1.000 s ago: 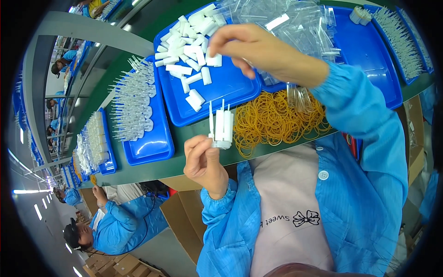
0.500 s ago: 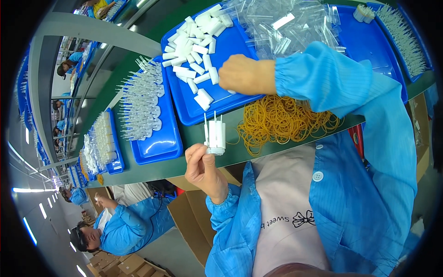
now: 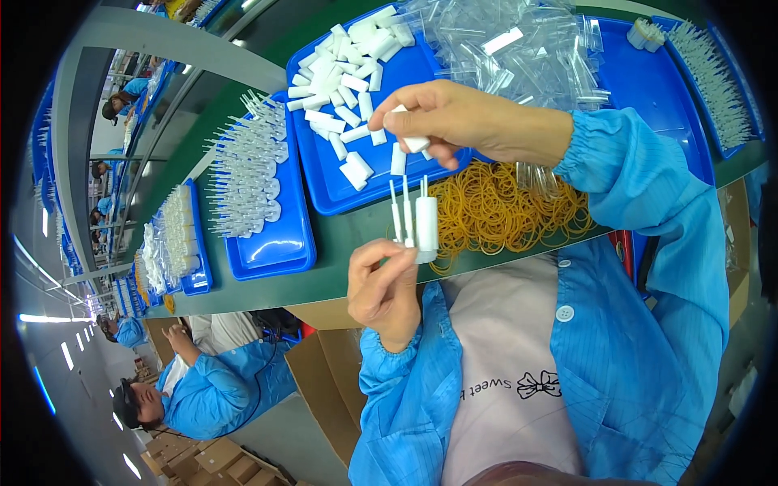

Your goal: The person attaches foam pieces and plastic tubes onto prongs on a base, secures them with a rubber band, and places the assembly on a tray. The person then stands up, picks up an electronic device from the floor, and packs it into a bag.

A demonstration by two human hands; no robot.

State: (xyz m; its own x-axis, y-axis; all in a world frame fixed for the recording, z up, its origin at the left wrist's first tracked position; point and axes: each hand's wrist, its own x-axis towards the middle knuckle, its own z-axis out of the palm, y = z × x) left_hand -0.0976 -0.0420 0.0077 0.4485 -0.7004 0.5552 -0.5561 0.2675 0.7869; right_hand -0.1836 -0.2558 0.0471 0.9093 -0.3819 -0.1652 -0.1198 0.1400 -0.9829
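Note:
My left hand (image 3: 385,292) pinches the base of a white pronged plastic piece (image 3: 408,223) and holds it upright over the table's near edge. Thin rods stick up from it, and white cylinders (image 3: 427,223) sit over the rods on its right side. Above it, my right hand (image 3: 478,121) grips a white cylinder (image 3: 416,144) between bent fingers. More loose white cylinders (image 3: 328,81) lie heaped in a blue tray (image 3: 332,194) beyond my hands. My right hand hovers over that tray's right edge.
Yellow rubber bands (image 3: 510,215) are piled on the green table (image 3: 324,279). Clear plastic sleeves (image 3: 519,49) cover the far middle. Pronged pieces (image 3: 251,178) fill a blue tray at left, others (image 3: 709,81) one at far right. A co-worker (image 3: 211,389) is at lower left beside a cardboard box (image 3: 324,389).
My right hand has come up off the tray and shifted right, a white cylinder now showing in its fingers. My left hand has moved right with the pronged piece, which is turned somewhat.

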